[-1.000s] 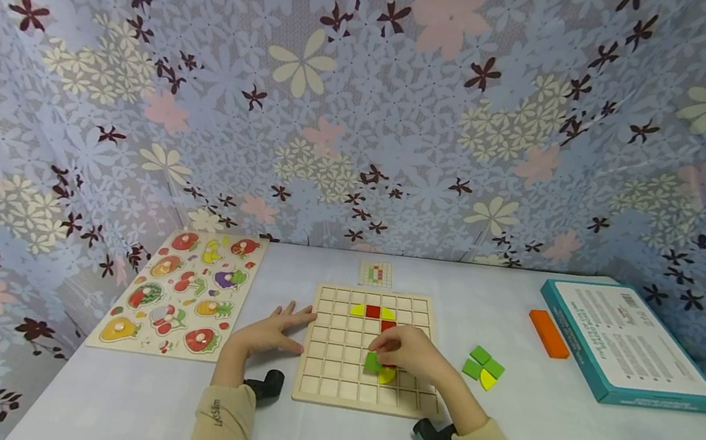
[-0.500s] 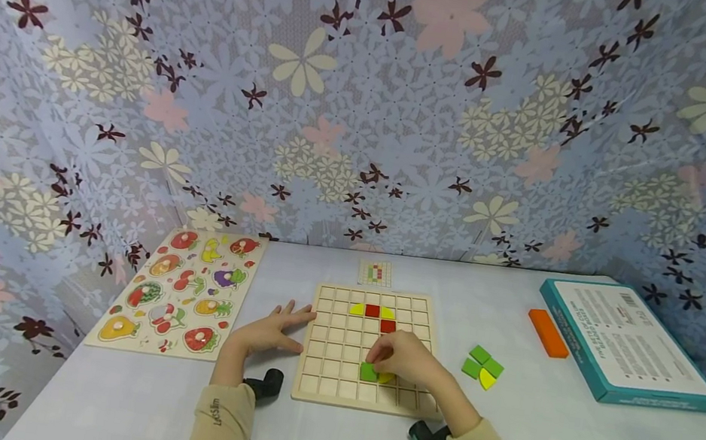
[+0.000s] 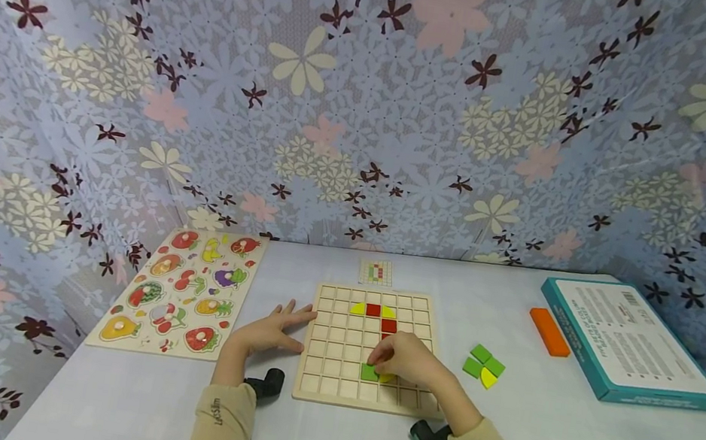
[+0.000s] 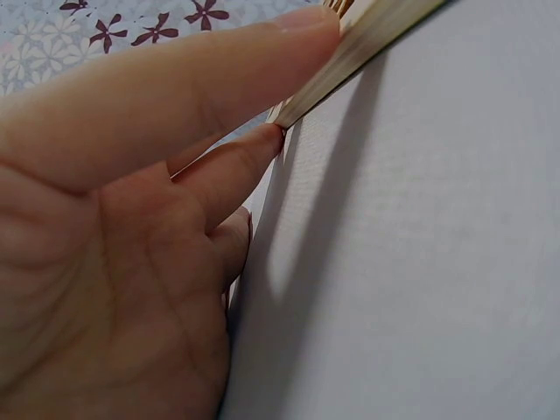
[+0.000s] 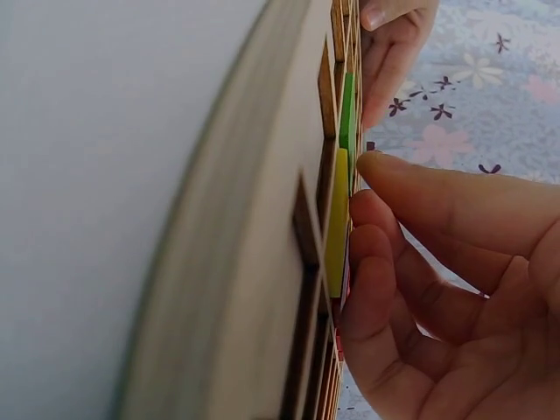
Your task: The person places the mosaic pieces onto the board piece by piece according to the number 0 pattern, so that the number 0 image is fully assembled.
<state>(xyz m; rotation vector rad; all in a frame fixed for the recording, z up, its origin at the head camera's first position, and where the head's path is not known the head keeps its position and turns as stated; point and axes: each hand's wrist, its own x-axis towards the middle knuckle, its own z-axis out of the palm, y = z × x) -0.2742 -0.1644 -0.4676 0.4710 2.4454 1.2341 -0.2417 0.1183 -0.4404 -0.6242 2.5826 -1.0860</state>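
A: Hands?

B: Left hand (image 3: 271, 331): fingers spread, tips against the left edge of the wooden grid board (image 3: 326, 400), nothing grasped. Right hand (image 3: 411, 358): fingers curled, thumb close to fingertips, over the green square tile (image 3: 369, 374). Pinching or only touching: cannot tell.

A: Tile position?

B: Second row up from the board's near edge, roughly midway between left and right edges. Yellow quarter-round tile (image 3: 385, 378) just beside it, part hidden by the hand.

A: Probable faults?

B: (1) Pressure on one corner could tip the green tile onto a divider and leave it skewed. (2) Right wrist view shows curled fingers close against the yellow tile; a sideways drag might unseat it.

A: The board itself?

B: Braced by fingertips at one edge; an uneven push could slide it. Also, the black wrist mount (image 3: 430, 438) sits by the near right corner; a low sweep might knock that corner.
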